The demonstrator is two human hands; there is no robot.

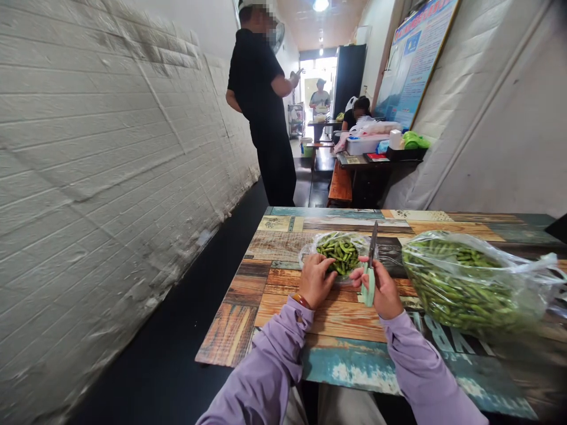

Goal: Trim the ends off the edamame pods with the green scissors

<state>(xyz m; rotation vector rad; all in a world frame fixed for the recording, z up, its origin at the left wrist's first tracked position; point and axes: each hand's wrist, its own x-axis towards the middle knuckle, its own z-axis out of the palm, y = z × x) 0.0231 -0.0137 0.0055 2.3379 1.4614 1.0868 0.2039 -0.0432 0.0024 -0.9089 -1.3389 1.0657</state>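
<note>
A plastic-lined bowl full of green edamame pods sits on the table in front of me. My left hand is at its near left side, fingers bent and fingertips at the pods; what they pinch, if anything, is too small to make out. In my right hand is a pair of scissors with pale green handles, its dark blades pointing up and away. The right fingertips are close to the bowl's right edge. To the right lies a large clear plastic bag filled with more pods.
The table has a patchwork wood pattern. A white brick-patterned wall runs along the left. Beyond the table stands a person in black. Farther back are a bench, a second table carrying a plastic tub, and two more people.
</note>
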